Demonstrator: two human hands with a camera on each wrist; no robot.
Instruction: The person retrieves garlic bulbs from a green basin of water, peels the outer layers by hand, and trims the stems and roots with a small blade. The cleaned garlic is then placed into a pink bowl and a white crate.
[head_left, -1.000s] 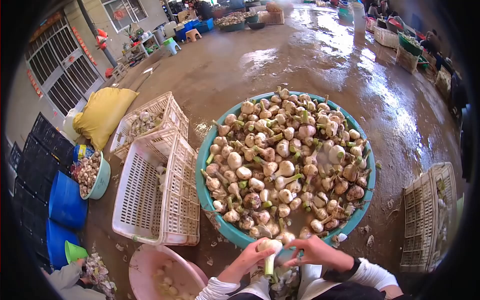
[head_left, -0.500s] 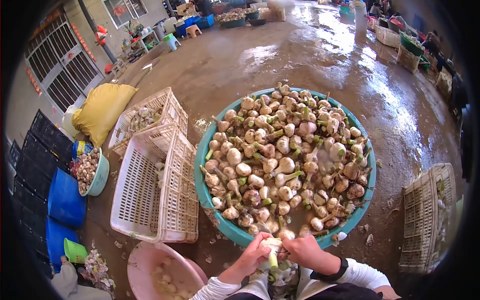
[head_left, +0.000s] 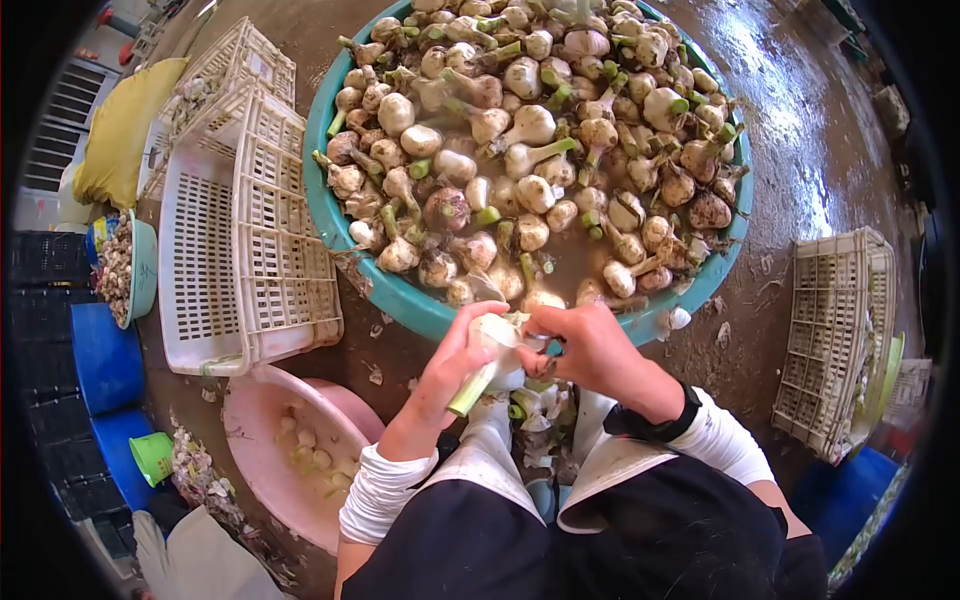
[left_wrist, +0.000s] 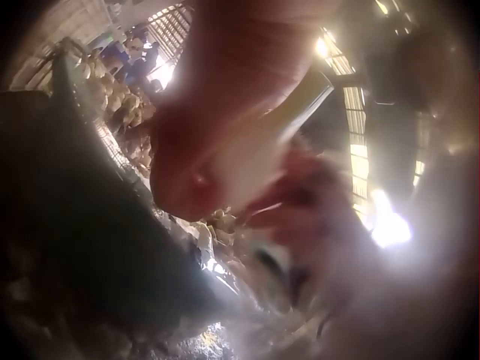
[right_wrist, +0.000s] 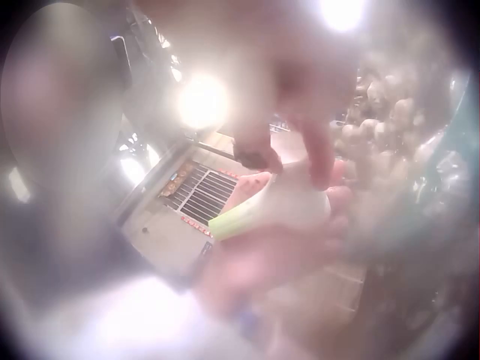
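In the head view my left hand grips a pale garlic bulb, its cut green stem pointing down toward me. My right hand is close against the other end of the bulb, thumb and curled fingers pinching at loose skin there. A dark patch shows at the right fingertips; I cannot tell what it is. The right wrist view shows the same garlic bulb between both hands, blurred. Just beyond the hands stands a wide green tub of unpeeled garlic in murky water.
To the left stand white plastic crates and a pink basin with garlic bulbs in water. Another crate is on the right. Garlic scraps lie between my boots. A yellow sack and blue tubs are at far left.
The head view has tilted down, bringing the legs and nearer floor into sight. The right hand came from beside the garlic bulb to its end, and the bulb's stem turned toward the lower left.
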